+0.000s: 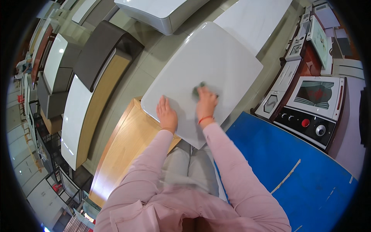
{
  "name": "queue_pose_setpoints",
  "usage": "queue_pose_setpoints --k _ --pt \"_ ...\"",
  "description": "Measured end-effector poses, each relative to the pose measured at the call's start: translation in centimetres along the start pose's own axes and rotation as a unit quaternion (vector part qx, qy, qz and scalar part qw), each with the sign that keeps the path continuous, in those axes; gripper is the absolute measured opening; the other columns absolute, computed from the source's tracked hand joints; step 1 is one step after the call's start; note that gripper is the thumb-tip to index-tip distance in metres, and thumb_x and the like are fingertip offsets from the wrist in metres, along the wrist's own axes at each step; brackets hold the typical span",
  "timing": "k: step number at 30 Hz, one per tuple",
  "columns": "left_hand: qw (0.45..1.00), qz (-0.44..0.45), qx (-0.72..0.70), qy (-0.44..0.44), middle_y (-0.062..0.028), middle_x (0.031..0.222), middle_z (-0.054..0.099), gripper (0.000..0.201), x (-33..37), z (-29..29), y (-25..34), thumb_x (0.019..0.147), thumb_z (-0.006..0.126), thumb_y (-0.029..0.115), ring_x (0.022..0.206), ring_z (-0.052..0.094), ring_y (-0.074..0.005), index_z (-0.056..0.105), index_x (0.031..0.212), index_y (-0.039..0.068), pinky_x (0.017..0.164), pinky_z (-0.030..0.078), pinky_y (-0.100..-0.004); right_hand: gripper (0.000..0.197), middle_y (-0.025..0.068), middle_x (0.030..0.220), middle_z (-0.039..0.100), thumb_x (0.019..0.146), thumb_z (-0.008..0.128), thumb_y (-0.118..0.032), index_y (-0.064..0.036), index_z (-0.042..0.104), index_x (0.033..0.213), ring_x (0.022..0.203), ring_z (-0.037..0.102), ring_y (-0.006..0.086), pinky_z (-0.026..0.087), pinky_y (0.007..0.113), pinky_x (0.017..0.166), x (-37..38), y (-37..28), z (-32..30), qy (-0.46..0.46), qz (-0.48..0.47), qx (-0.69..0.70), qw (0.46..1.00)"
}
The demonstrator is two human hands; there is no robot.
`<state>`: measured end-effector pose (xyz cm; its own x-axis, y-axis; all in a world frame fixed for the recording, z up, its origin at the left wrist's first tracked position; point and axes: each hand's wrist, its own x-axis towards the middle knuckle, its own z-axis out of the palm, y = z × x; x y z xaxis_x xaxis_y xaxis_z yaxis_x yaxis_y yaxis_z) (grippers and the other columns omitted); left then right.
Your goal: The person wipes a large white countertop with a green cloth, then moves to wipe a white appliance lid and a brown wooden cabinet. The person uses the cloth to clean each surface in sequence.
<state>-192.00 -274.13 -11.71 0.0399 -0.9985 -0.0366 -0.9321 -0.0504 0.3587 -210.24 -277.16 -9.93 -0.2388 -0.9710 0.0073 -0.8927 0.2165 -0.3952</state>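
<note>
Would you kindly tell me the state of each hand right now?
Left hand: open, palm down on the white table, holding nothing.
Right hand: closed on a small dark green cloth or pad.

glossy furniture (74, 112) stands on pale floor tiles (154, 56).

We cannot name the blurred dark-green thing (196, 92) under the fingers of the right hand (207, 104), which partly hide it. Beyond those fingers, the upper edge cuts off the long white panel (255, 23). Far to their left, we find a red thing (20, 99) too small to identify.
</note>
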Motion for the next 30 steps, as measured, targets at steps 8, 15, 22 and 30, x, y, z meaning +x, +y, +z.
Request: queue_pose_setpoints --k 8,15,22,30 --pt "1.000 -0.025 -0.003 -0.013 -0.0188 0.158 0.037 0.057 0.5 -0.7 1.1 0.087 0.053 0.004 0.148 0.033 -0.0329 0.046 0.143 -0.002 0.122 0.024 -0.0491 0.036 0.0001 0.136 0.060 0.087 0.056 -0.007 -0.0187 0.069 0.118 0.114 0.056 0.0286 0.044 0.046 0.095 -7.9 3.6 -3.1 -0.163 -0.232 0.059 0.957" --pt "0.999 -0.024 0.001 -0.047 -0.0163 0.161 0.034 0.060 0.1 -0.9 1.1 0.087 0.052 0.007 0.151 0.027 -0.0306 0.043 0.145 0.000 0.124 0.019 -0.0466 0.035 0.0009 0.132 0.063 0.092 0.052 -0.009 -0.0190 0.067 0.122 0.115 0.055 0.0288 0.042 0.047 0.098 6.1 7.9 -3.3 0.066 0.038 -0.059 0.995" --pt "0.999 -0.045 -0.003 -0.010 -0.0184 0.160 0.034 0.061 0.4 -0.5 1.9 0.083 0.054 0.006 0.150 0.028 -0.0318 0.045 0.143 -0.003 0.124 0.019 -0.0472 0.036 0.0016 0.138 0.060 0.089 0.054 -0.010 -0.0184 0.070 0.121 0.118 0.054 0.0288 0.040 0.047 0.100 -5.3 -3.1 0.0 -0.095 -0.131 0.050 0.986" --pt "0.997 -0.011 -0.016 -0.081 -0.0187 0.160 0.033 0.065 0.7 -1.8 0.9 0.082 0.056 0.009 0.150 0.027 -0.0349 0.043 0.145 -0.003 0.124 0.019 -0.0474 0.040 0.0033 0.136 0.060 0.088 0.055 -0.005 -0.0190 0.068 0.123 0.117 0.054 0.0334 0.044 0.048 0.098 -2.4 10.0 -3.8 -0.065 -0.059 0.031 0.996"
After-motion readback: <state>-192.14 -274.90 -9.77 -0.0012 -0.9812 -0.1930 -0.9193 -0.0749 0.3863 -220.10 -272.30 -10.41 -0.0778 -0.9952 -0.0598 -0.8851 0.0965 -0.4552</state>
